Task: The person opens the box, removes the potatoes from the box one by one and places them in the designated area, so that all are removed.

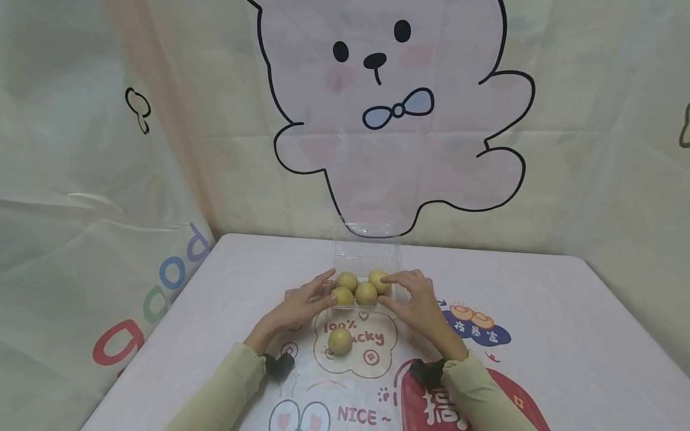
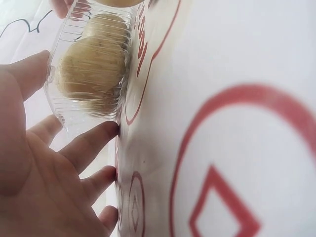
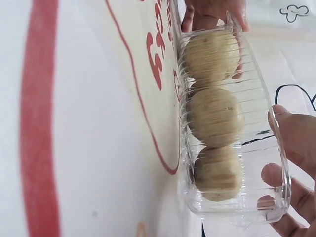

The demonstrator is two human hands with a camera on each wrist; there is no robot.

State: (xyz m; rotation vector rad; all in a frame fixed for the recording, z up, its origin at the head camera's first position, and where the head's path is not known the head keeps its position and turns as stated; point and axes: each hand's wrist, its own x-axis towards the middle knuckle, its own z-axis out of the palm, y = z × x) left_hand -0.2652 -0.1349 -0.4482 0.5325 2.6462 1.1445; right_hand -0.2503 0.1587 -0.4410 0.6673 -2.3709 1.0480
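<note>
Several round yellow-tan fruits [image 1: 366, 293] sit in a clear plastic clamshell box [image 3: 237, 205], its lid [image 1: 368, 245] standing raised at the back. My left hand [image 1: 299, 305] holds the box's left end, thumb at the rim and forefinger toward the back corner; its other fingers reach down to the table in the left wrist view. At the opposite end, my right hand [image 1: 417, 299] grips the box, with its thumb at the front rim and its fingers bent around the end. The right forefinger overlaps the back-right fruit [image 1: 380, 280]; contact is unclear. One loose fruit [image 1: 340, 341] lies in front.
The box rests on a table with a white printed cover [image 1: 539, 311]. A bear-print curtain [image 1: 388, 167] hangs behind the table's back edge, and more curtain [image 1: 70, 239] hangs on the left. Dark bands [image 1: 279, 366] circle both wrists.
</note>
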